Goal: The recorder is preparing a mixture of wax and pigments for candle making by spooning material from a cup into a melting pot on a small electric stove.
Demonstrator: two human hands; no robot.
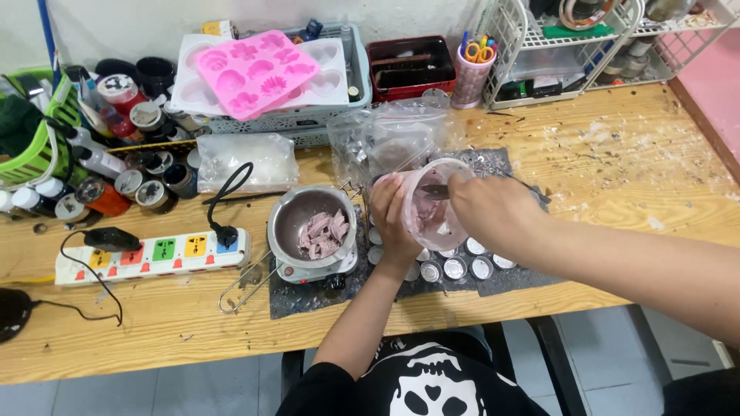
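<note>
Left hand (393,219) gripped translucent pinkish plastic cup (432,202) from its left side, fingers curled round wall, cup tilted toward small round metal melting pot (312,223). Right hand (489,208) closed on thin dark metal tool (435,190), fingers pressed together, tool tip inside cup. Pot sat just left of cup on grey mat (308,296), pale purple wax chunks (324,233) inside. Row of small round metal tins (455,268) lay below cup. White power strip with coloured sockets (154,254) lay left of pot on wooden table (617,185). Pink silicone mould (254,71) rested atop grey basket (358,77) at back.
</note>
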